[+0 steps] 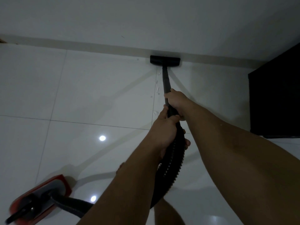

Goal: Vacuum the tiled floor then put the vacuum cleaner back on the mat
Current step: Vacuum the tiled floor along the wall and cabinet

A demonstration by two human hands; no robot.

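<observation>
Black plastic nozzle: the floor head (165, 60) lies flat on the tiles in the upper centre of the frame, its far edge touching the pale skirting strip (97, 46) at the foot of the white wall (146, 18).
Wand: a dark tube (165, 80) runs from the floor head down toward the frame centre, tilted slightly to the right.
Right hand: the right hand (176, 101) is clenched around the wand, the farther of the two grips.
Left hand: the left hand (164, 132) is wrapped around the tube just below, where the ribbed hose (172, 158) begins; the two hands touch.
Hose: it curves down behind the left forearm and comes out toward the lower left.
Vacuum cleaner: the red and grey body (40, 197) sits on the tiles in the lower left corner, blurred, with the hose joined to it.
Floor: glossy white tiles (81, 95) with thin grout lines, two round light reflections, and small white specks left of the wand.
Right edge: a black cabinet (276, 98) stands against the wall.
</observation>
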